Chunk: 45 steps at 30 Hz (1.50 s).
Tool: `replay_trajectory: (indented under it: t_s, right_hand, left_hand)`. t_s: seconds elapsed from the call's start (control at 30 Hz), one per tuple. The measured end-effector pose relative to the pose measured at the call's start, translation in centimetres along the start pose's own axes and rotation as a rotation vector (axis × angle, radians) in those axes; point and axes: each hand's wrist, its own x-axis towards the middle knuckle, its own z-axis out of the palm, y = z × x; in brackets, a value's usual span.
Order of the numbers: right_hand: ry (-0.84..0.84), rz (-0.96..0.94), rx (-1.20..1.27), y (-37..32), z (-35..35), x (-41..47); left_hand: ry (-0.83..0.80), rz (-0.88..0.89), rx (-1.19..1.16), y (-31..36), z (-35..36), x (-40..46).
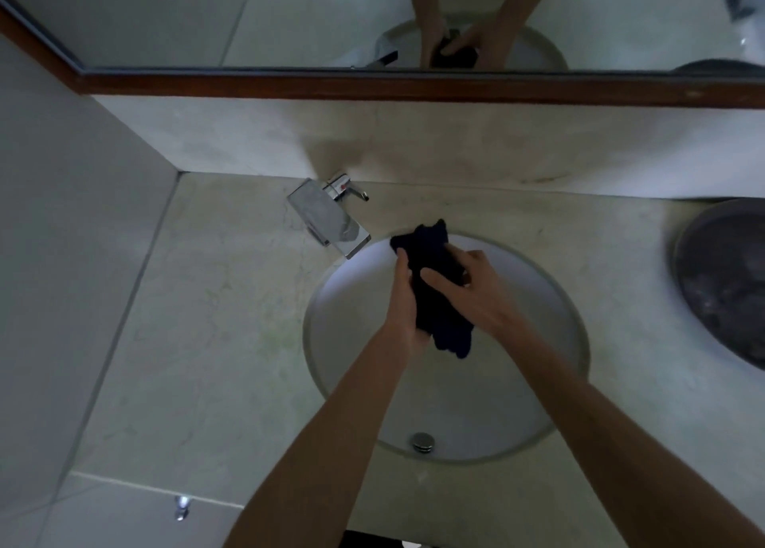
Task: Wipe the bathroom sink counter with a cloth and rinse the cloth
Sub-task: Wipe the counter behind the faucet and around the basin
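Two hands work a dark cloth point(434, 287) over a round white sink point(352, 311) set in a pale marble tabletop point(215, 320), with a mirror point(207, 18) above and a dark bowl point(728, 282) at the right edge. The cloth hangs bunched between both hands above the basin, clear of the tabletop, its top end near the chrome tap point(327, 220); no water can be seen running from the spout.

The step in hand looks like rinsing or wringing. To do it well, the cloth likely wants to stay over the basin so drips fall inside, with the tap lever point(352, 189) opened if the water is indeed off, and the bundle turned under the stream before being twisted out, folds opened so grit washes toward the drain point(422, 442).

Both forearms reach in from the bottom of the frame and converge over the basin. The left hand point(403, 299) wraps the cloth from the left side, fingers curled round its upper part. The right hand point(472, 295) clasps it from the right, thumb point(439, 284) laid across the front of the fabric and fingers folded behind.
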Motion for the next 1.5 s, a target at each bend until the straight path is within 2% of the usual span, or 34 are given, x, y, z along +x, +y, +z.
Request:
replay_trajectory:
  t_s: [0.17,0.37,0.43,0.53,0.6,0.8,0.93,1.0,1.07,1.17,1.27,1.37,1.43,1.5]
  right_hand:
    - [0.068,-0.02,-0.061,-0.7,-0.3,-1.8]
    - [0.382,0.013,-0.039,-2.1,0.4,-2.5]
    - [0.38,0.089,0.09,-1.9,0.3,-2.3]
    - [0.249,0.243,0.511,-1.1,-0.3,-1.7]
    - [0.162,0.264,0.666,-1.0,-0.6,-1.9]
    - [0.176,0.214,0.482,-1.6,-0.9,-1.9]
    - [0.184,0.034,0.103,-3.7,-3.5,-2.5]
    - [0.155,-0.083,-0.045,-5.1,-5.3,-2.7]
    - [0.097,-0.16,-0.182,-6.5,-6.8,-2.8]
    - [0.006,-0.211,-0.307,-8.2,-8.3,-2.7]
    - [-0.04,-0.21,-0.339,-8.9,-9.3,-2.3]
    - [0.056,-0.2,-0.42,-8.6,-9.3,-2.0]
    - [0.156,-0.146,-0.331,-8.5,-8.4,-2.3]
    - [0.224,-0.079,-0.294,-8.4,-7.3,-2.6]
  left_hand:
    - [-0.013,0.027,-0.032,-0.2,-0.1,-1.0]
    - [0.064,0.097,0.063,-1.0,1.7,-1.8]
    - [0.11,0.104,0.101,-1.2,1.9,-1.9]
    - [0.192,0.162,0.206,-1.5,1.4,-1.5]
    - [0.206,0.2,0.247,-1.6,1.1,-1.5]
    - [0.209,0.203,0.153,-1.9,-0.1,-1.9]
    - [0.207,0.157,0.11,-0.7,-1.9,-1.9]
    - [0.249,0.176,0.266,0.3,-2.8,-1.6]
    - [0.289,0.274,0.525,1.5,-3.0,-1.8]
    - [0.127,0.552,0.866,2.9,-2.1,-2.2]
    - [0.036,0.748,1.001,4.1,-0.1,-2.8]
    - [0.154,0.794,0.835,4.0,2.2,-3.8]
    - [0.223,0.735,0.701,2.8,3.6,-5.0]
    - [0.365,0.779,0.718,1.6,4.0,-5.9]
